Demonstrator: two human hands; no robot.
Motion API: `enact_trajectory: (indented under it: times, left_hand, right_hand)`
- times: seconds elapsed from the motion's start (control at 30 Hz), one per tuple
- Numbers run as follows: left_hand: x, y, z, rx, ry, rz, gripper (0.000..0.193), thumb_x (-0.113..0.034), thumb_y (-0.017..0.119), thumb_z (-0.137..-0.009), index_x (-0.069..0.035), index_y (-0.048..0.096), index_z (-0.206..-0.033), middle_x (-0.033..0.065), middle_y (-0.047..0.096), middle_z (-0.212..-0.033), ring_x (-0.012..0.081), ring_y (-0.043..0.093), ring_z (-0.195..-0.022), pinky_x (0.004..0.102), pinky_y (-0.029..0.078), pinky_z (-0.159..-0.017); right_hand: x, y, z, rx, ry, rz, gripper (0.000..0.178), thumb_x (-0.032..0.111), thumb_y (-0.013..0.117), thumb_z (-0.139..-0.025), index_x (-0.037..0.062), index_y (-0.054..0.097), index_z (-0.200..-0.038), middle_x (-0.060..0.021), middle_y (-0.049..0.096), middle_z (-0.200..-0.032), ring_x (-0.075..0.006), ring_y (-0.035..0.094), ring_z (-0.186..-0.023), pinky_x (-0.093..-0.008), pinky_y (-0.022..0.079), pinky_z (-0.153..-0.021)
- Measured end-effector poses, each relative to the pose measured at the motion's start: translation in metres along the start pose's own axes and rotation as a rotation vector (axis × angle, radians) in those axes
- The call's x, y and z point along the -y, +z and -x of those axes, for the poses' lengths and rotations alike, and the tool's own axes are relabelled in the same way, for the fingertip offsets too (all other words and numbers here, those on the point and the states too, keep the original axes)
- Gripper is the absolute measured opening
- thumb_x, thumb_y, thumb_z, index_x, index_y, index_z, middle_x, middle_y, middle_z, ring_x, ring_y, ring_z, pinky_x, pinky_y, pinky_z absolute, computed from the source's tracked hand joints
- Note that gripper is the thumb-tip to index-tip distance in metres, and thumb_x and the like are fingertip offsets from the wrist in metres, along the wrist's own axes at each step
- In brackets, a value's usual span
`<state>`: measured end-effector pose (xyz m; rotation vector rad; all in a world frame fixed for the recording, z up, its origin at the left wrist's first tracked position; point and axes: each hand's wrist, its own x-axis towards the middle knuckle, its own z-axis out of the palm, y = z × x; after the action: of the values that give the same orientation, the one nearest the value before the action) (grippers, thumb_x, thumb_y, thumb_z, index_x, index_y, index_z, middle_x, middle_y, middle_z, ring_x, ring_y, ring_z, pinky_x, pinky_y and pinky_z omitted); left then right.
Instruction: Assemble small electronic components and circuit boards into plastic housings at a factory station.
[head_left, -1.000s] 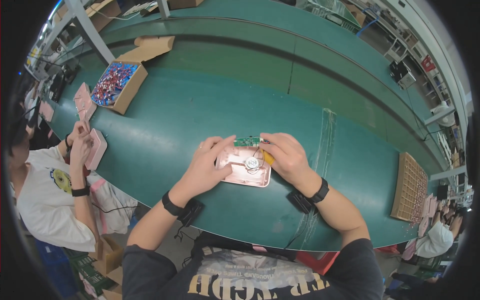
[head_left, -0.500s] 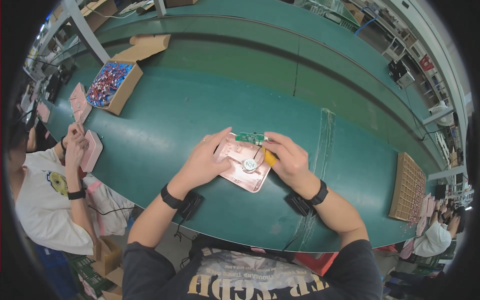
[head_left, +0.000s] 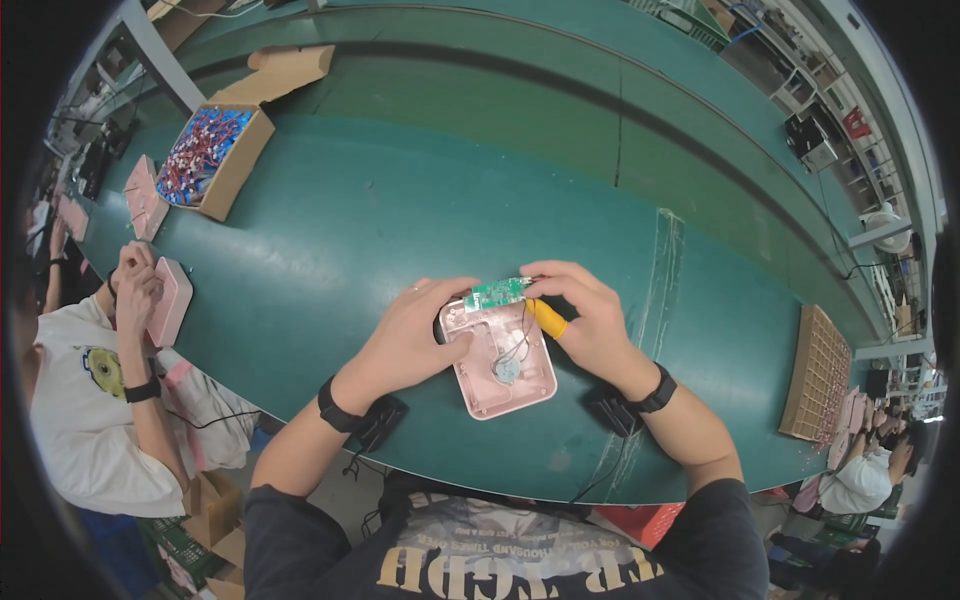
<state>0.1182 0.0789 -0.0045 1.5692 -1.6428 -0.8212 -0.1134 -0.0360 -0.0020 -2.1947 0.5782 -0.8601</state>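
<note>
A pink plastic housing (head_left: 480, 395) lies on the bench in front of me, its hollow side up. My left hand (head_left: 415, 330) grips its left side, thumb over the inner edge and fingertips by the far corner. At the far edge of the housing is a green circuit board (head_left: 497, 294), tilted. My right hand (head_left: 585, 315) pinches the board's right end; a yellow cover (head_left: 546, 318) wraps its thumb. Dark thin wires run from near the board to a small round silver part, which looks like a speaker (head_left: 507, 370), inside the housing.
A cardboard box (head_left: 240, 165) of blue parts with red wires stands at the far left. Beside it, a person's hands (head_left: 138, 285) hold another pink housing (head_left: 172, 300). A divided cardboard tray (head_left: 815, 375) is at the right. Black devices (head_left: 612, 410) sit near my wrists.
The housing has turned more upright in view and sits slightly nearer to me. The board has tilted so its face shows more. Both hands keep their hold.
</note>
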Motion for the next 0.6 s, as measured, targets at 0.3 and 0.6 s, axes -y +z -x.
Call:
enact_trajectory:
  times: [0.3, 0.6]
  left_hand:
    - [0.014, 0.004, 0.001, -0.038, 0.038, 0.060, 0.048, -0.014, 0.079, -0.076, -0.006, 0.066, -0.121, 0.0133, 0.071, -0.107, 0.0322, 0.067, -0.099, 0.0404, 0.052, -0.092]
    - [0.021, 0.004, 0.002, -0.158, 0.246, -0.042, 0.036, -0.012, 0.081, -0.073, -0.010, 0.070, -0.108, 0.0105, 0.070, -0.106, 0.0299, 0.068, -0.091, 0.0387, 0.055, -0.081]
  right_hand:
    - [-0.009, -0.010, 0.003, 0.140, -0.077, -0.083, 0.022, -0.003, 0.079, -0.080, 0.0033, 0.072, -0.100, -0.0147, 0.072, -0.120, -0.0325, 0.069, -0.109, -0.0383, 0.057, -0.088]
    - [-0.010, -0.048, 0.019, 0.433, -0.105, -0.148, 0.016, 0.006, 0.081, -0.076, 0.0060, 0.074, -0.090, -0.0140, 0.073, -0.114, -0.0352, 0.068, -0.111, -0.0523, 0.051, -0.095]
